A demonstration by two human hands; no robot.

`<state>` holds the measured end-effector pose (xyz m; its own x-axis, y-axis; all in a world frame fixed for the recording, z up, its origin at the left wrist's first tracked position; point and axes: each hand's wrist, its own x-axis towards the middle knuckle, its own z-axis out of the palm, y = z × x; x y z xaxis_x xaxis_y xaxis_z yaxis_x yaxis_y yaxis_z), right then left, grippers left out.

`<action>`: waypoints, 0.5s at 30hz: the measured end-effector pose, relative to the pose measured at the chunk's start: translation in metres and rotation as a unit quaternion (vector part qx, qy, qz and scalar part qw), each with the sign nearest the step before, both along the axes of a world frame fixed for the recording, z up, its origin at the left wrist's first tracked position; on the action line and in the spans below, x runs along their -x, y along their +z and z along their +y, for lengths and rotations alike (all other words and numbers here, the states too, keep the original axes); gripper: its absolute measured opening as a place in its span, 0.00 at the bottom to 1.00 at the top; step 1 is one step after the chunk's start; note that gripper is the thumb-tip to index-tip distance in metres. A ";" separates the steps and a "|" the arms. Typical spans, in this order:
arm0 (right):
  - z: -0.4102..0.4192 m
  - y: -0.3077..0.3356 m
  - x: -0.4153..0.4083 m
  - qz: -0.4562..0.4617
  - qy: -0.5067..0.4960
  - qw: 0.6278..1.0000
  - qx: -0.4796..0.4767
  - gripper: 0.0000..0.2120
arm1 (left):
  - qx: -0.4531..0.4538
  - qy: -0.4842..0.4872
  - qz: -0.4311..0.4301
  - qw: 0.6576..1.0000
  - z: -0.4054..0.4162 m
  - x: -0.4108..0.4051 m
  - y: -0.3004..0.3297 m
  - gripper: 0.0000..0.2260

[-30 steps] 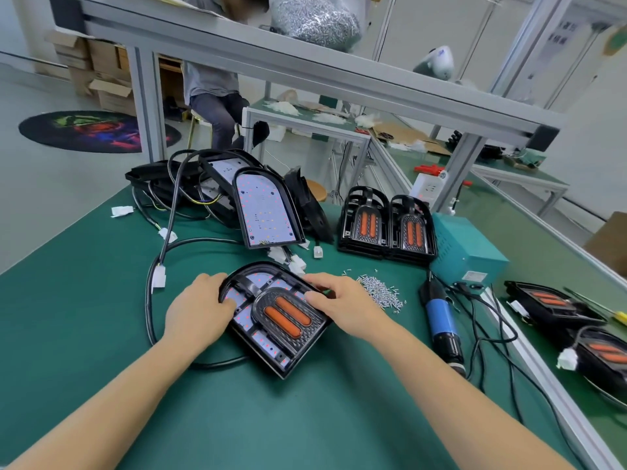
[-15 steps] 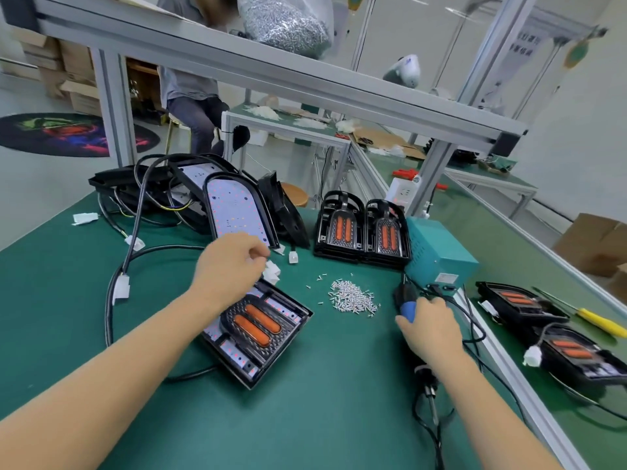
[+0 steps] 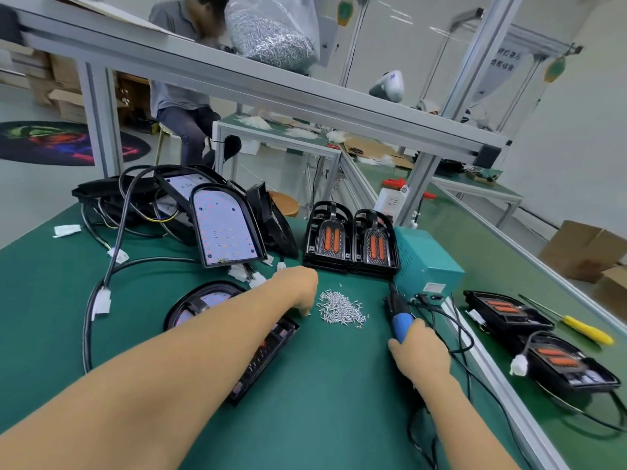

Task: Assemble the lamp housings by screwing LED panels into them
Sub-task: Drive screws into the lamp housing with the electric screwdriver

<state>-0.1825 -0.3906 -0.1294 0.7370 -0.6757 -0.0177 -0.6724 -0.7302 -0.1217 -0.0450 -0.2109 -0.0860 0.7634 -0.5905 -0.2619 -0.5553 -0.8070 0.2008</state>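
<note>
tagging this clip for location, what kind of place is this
Most likely a factory assembly line for lamps. Identical black lamp housings sit in batches on a green-matted workbench, a loose pile of screws lies within reach, and the right hand grips a corded electric screwdriver.

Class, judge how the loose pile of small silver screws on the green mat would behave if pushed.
The pile of small silver screws would probably scatter: strays already lie around it. They look light, likely to roll, and fiddly to pinch singly.
</note>
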 end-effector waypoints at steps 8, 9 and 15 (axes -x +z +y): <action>-0.005 0.000 -0.004 -0.024 -0.010 0.999 -0.034 0.23 | -0.012 -0.004 -0.059 0.998 -0.005 0.004 -0.009 0.12; -0.005 0.000 -0.005 -0.023 -0.011 0.999 -0.034 0.23 | -0.014 -0.008 -0.064 0.998 -0.005 0.004 -0.009 0.10; -0.008 -0.001 -0.007 -0.018 -0.021 0.998 -0.057 0.21 | -0.030 -0.049 -0.122 0.991 -0.008 0.010 -0.011 0.07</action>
